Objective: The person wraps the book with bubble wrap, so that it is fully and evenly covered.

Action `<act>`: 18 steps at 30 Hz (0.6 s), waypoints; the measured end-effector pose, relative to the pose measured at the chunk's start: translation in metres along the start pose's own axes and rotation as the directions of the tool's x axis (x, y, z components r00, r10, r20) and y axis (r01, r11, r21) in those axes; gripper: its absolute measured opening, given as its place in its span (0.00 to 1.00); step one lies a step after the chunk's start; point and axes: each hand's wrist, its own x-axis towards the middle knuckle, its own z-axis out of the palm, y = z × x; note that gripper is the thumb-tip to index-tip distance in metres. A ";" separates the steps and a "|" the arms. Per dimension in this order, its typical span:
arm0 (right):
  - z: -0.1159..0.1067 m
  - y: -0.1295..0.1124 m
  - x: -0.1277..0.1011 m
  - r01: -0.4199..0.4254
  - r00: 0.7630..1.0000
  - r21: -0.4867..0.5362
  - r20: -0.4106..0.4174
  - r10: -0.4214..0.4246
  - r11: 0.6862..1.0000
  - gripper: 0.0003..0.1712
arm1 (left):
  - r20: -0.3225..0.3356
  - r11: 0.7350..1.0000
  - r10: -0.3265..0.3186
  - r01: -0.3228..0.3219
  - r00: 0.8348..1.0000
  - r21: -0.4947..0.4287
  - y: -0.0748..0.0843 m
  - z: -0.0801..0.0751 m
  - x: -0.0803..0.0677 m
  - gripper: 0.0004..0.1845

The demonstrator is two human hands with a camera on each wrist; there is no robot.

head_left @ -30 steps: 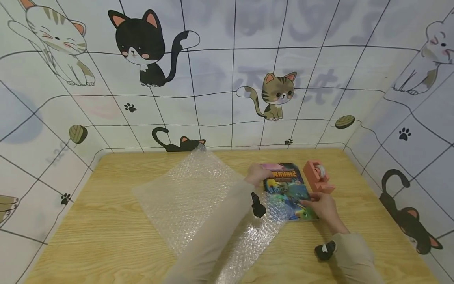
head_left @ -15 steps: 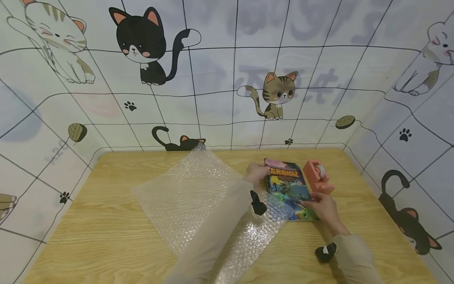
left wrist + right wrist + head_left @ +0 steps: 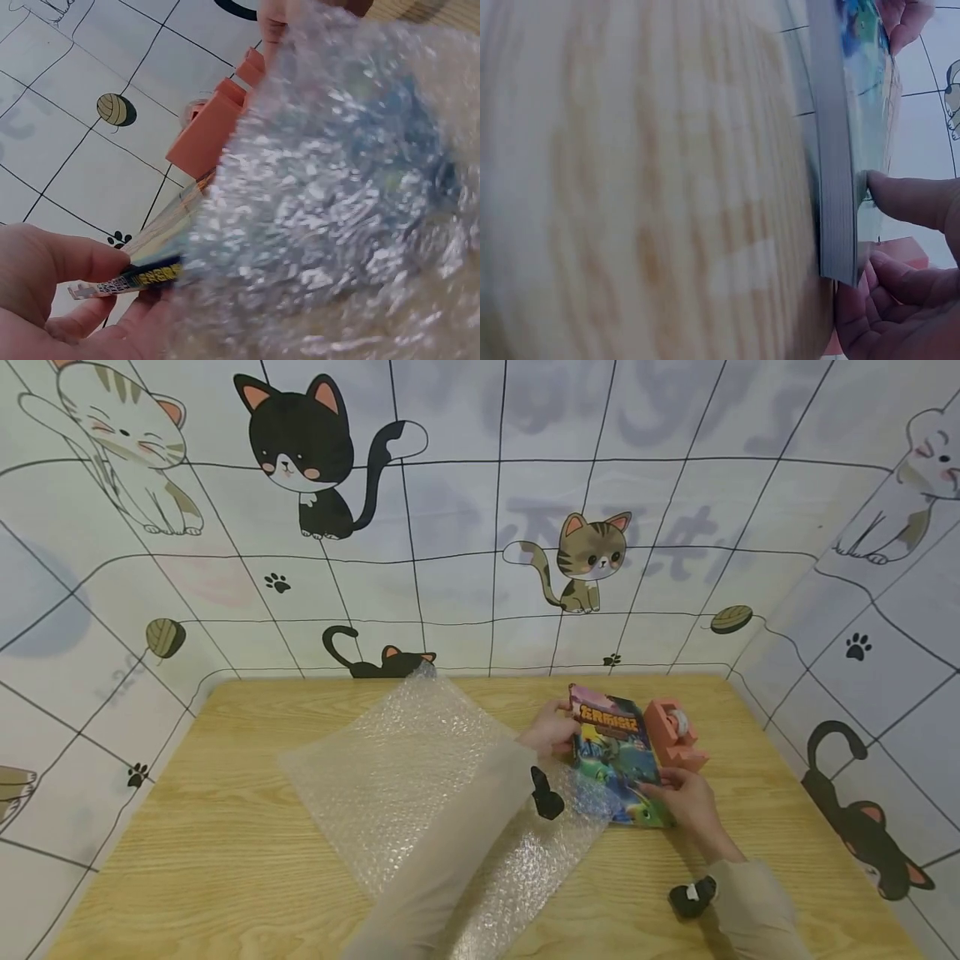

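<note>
A colourful paperback book [image 3: 617, 747] is raised at its far end above the right part of the table. My left hand [image 3: 551, 728] grips its left side near the top; in the left wrist view, thumb and fingers [image 3: 90, 259] pinch the spine. My right hand [image 3: 686, 797] holds the lower right edge, and in the right wrist view the thumb [image 3: 911, 199] lies on the cover with fingers curled beneath. A corner of the bubble wrap sheet [image 3: 405, 760] overlaps the book's lower left part. My left forearm crosses over the sheet.
A pink tape dispenser [image 3: 671, 735] stands just right of the book. The wooden table [image 3: 225, 827] ends at a back wall [image 3: 465, 568] printed with cats, with side walls at left and right.
My left hand has lifted the book's far end and shifted it slightly right, towards the tape dispenser. The right hand stays at the lower right edge. The bubble wrap lies as before.
</note>
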 end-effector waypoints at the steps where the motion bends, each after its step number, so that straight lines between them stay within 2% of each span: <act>1: -0.001 0.000 0.000 -0.007 1.000 0.009 0.006 0.007 1.000 0.35 | 0.006 1.000 0.004 -0.003 1.000 -0.018 0.000 0.000 0.001 0.22; 7: -0.006 -0.003 -0.002 -0.070 0.997 0.091 0.046 0.066 0.993 0.37 | 0.083 0.987 0.011 0.002 0.996 -0.159 0.005 -0.002 0.001 0.22; 11: -0.008 -0.006 -0.003 -0.133 0.987 0.212 0.112 0.112 0.968 0.39 | 0.126 0.972 0.013 0.017 0.992 -0.233 0.012 -0.005 -0.003 0.20; 14: -0.011 -0.008 -0.005 -0.175 0.973 0.305 0.198 0.117 0.936 0.42 | 0.147 0.962 0.019 0.022 0.989 -0.273 0.017 -0.007 -0.007 0.21; 18: -0.016 -0.011 -0.007 -0.244 0.955 0.446 0.266 0.133 0.861 0.40 | 0.166 0.945 0.024 0.031 0.986 -0.324 0.024 -0.011 -0.012 0.23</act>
